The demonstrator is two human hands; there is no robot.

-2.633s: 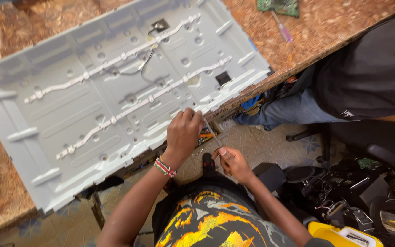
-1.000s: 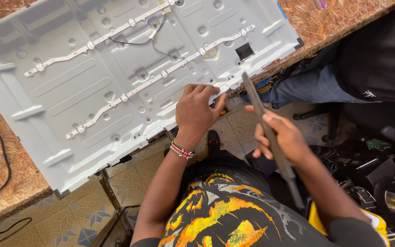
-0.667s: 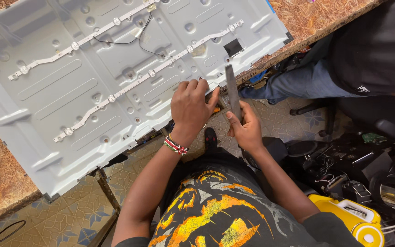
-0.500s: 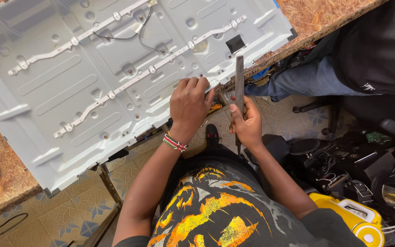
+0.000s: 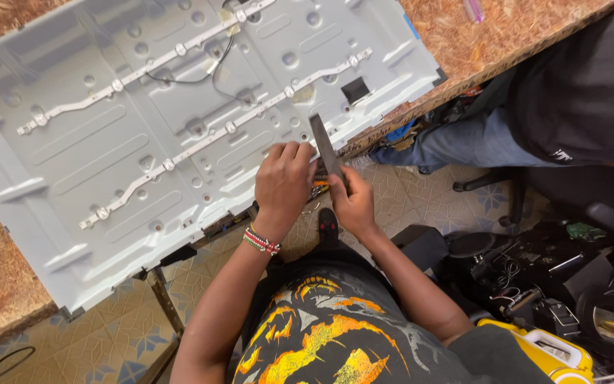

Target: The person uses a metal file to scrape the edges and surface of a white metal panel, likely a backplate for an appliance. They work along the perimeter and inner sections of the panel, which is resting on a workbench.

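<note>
Your right hand [image 5: 353, 203] is gripping a flat grey strip [image 5: 325, 146] angled over the grey panel's [image 5: 72, 163] near edge on the counter [image 5: 492, 43]; your left hand [image 5: 283, 181] is pressing its curled fingers on that edge.

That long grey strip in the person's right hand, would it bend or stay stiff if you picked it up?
The grey strip stands straight above the right hand, held only at its lower end, so it is probably fairly stiff. It looks thin and narrow, so likely light. Flat, so unlikely to roll.
</note>
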